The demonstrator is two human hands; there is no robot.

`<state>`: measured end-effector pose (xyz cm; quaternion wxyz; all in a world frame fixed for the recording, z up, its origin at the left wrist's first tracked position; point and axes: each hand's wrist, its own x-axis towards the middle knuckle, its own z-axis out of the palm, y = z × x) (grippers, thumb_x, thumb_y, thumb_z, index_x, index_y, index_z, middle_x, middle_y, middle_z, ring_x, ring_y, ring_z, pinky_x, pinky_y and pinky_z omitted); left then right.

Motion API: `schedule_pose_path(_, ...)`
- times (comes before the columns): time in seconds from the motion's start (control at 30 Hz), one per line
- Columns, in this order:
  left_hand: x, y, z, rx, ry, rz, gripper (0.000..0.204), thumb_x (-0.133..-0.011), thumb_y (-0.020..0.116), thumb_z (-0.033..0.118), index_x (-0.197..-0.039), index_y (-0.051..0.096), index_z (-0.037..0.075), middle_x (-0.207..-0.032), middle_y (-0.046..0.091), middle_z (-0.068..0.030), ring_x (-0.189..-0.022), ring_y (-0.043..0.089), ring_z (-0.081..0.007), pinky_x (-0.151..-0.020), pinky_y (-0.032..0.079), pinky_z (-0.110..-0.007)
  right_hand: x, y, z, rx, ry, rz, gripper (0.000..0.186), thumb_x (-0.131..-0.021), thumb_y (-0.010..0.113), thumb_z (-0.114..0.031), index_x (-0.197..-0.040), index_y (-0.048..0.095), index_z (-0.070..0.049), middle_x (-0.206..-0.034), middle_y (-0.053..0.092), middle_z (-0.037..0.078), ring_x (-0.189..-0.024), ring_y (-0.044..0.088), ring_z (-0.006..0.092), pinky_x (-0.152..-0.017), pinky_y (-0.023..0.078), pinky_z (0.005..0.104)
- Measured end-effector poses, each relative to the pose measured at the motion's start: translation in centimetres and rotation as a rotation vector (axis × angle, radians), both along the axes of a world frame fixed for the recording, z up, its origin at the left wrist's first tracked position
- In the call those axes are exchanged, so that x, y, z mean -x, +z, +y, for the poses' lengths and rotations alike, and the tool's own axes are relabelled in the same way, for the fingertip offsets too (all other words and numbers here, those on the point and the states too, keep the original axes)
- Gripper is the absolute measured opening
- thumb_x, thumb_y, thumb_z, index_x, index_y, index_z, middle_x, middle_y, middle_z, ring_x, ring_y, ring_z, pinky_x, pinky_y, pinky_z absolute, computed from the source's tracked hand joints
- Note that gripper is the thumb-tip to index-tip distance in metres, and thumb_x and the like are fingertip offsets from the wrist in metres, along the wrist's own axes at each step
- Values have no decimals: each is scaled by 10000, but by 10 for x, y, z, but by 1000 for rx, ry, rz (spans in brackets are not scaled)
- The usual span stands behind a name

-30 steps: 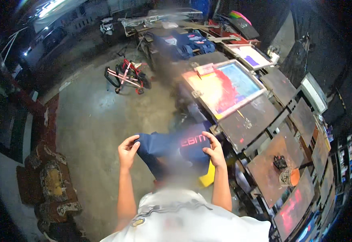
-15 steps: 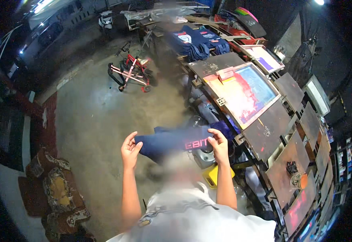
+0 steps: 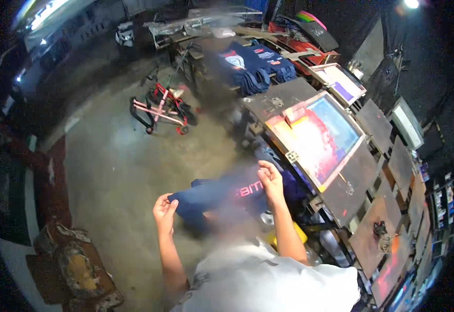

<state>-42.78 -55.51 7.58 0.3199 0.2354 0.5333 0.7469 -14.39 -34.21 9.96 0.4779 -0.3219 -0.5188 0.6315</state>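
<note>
A dark navy piece of fabric (image 3: pixel 198 202) with pink printed lettering hangs stretched between my two hands, in front of my chest. My left hand (image 3: pixel 164 212) pinches its left end between thumb and fingers. At the other end, my right hand (image 3: pixel 271 184) grips the upper corner beside the lettering, held a little higher than the left. A blurred patch covers the lower middle of the fabric, so its full shape is hidden.
Along my right runs a row of dark flat boards (image 3: pixel 375 213), with a wooden-framed printing screen (image 3: pixel 294 156) smeared pink on one. Navy printed shirts (image 3: pixel 258 65) lie farther back. A red and pink bicycle (image 3: pixel 159 112) stands on the floor; a brown patterned seat (image 3: pixel 81 265) is lower left.
The fabric has tilted: its left end has dropped and its right end has risen with my hands. My view has shifted slightly, and both hands keep their hold.
</note>
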Motion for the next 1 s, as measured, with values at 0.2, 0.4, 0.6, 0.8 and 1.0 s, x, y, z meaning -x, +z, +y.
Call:
schedule_pose_path(0.2,56,16,69,29,28,78,238,-857,710,1,-1078,622,9,-934,638,-17,-858,594,-87,-812,476,-225,36,20,83,35,141,15,294,-880,706,-68,-1163,635,-32,-890,641,-27,-811,589,62,-740,473,213)
schedule_pose_path(0.4,100,32,129,43,46,138,183,-862,704,-27,-1021,624,18,-923,625,-4,-847,585,-74,-798,476,-209,75,21,153,-64,193,14,102,-892,687,-63,-984,659,-26,-944,662,5,-851,606,93,-783,490,255)
schedule_pose_path(0.6,144,30,173,27,74,97,182,-879,673,-41,-1039,611,22,-938,632,-4,-853,588,-69,-801,474,-205,122,17,176,-61,158,-56,117,-915,675,-107,-985,651,-17,-915,649,-2,-862,595,96,-807,479,259)
schedule_pose_path(0.8,218,-2,202,57,-4,54,192,-888,662,-35,-1061,599,20,-921,627,-6,-853,586,-73,-802,469,-218,158,12,182,-81,39,-127,105,-901,686,-109,-957,662,-23,-912,646,0,-875,595,104,-812,465,255)
schedule_pose_path(1.0,300,12,228,35,-210,95,147,-897,644,-19,-1029,601,30,-918,633,-9,-859,593,-80,-817,462,-223,222,0,169,-15,-127,-76,101,-878,702,-105,-942,680,-30,-869,643,-22,-844,565,83,-776,433,235)
